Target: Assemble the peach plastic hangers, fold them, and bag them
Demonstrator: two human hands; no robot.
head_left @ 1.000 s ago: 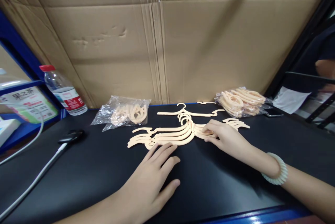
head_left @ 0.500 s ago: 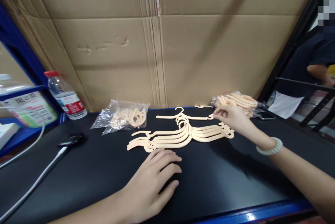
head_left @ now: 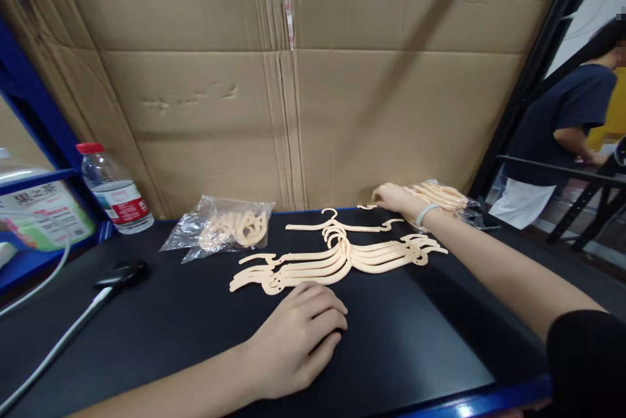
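My left hand rests on the black table, palm down, with loosely bent fingers and nothing visible in them. Just beyond it lies a row of cream plastic hangers, their hooks bunched in the middle and short curved arms at both ends. Behind the row is a single hanger with a curved arm at its right end. My right hand reaches past it to the back edge, fingers closed at a loose hanger arm. The hand hides part of that piece.
A clear bag of cream parts lies left, and another bag of parts right, beside my forearm. A water bottle and a black device with a white cable are left. Cardboard stands behind. A person is at right.
My right hand has left the single hanger's right end, where a curved arm now sits, and moved back to the loose arm. The left hand's fingers have drawn together slightly. The view has tilted up.
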